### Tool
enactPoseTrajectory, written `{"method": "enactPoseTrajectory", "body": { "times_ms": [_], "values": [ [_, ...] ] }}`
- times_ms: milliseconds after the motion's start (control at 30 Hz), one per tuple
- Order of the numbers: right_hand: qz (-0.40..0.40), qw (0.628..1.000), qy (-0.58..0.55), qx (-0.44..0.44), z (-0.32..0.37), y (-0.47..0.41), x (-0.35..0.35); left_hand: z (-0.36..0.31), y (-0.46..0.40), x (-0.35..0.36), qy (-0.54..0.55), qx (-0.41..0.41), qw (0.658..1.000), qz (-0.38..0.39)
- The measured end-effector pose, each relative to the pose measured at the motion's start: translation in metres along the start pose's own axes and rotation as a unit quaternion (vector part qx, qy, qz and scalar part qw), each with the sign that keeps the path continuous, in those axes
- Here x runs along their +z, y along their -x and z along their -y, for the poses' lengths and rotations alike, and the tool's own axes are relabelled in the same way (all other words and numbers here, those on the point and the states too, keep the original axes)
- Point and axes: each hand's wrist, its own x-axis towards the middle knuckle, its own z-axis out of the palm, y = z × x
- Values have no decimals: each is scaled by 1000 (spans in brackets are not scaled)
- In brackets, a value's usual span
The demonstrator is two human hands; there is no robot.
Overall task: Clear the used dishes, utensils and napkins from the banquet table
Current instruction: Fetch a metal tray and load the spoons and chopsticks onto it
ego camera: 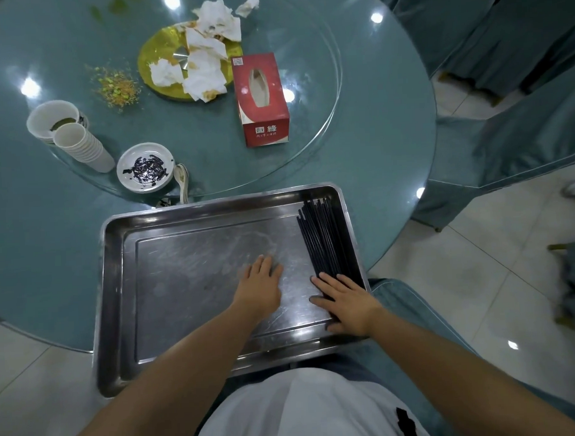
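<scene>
Head camera looks down on one steel tray [170, 289] that sits at the near edge of a round table [33, 245] and overhangs it toward the person. One bundle of black chopsticks [325, 239], too many to count, lies along the tray's right side. The right hand [347, 302] rests flat on the near end of that bundle with its fingers straight, gripping nothing. The left hand [259, 285] lies flat on the bare tray floor just beside it, fingers straight and together, holding nothing. Beyond the tray, on the glass turntable [313, 85], stand one small white dish [145, 167] smeared with dark sauce, one white spoon [181, 179] touching its right side, and two stacks of paper cups [75, 138], the nearer one tipped over. One red tissue box [262, 98] stands near the middle. Several crumpled napkins [206, 53] lie heaped on one gold disc [160, 55] at the centre, with one patch of food crumbs [115, 87] to its left. Two covered chairs [502, 30] stand to the right of the table.
</scene>
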Motion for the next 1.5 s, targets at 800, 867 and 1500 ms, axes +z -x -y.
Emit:
{"method": "enactPoseTrajectory", "body": {
  "times_ms": [800, 867, 1500],
  "values": [
    [28, 999, 5, 30, -16, 5, 7, -26, 4, 25, 15, 40, 996, 76],
    [57, 998, 34, 19, -19, 7, 6, -28, 4, 22, 16, 38, 996, 80],
    [31, 987, 145, 54, -43, 17, 0, -110, -13, 46, -21, 54, 998, 12]
  ]
}}
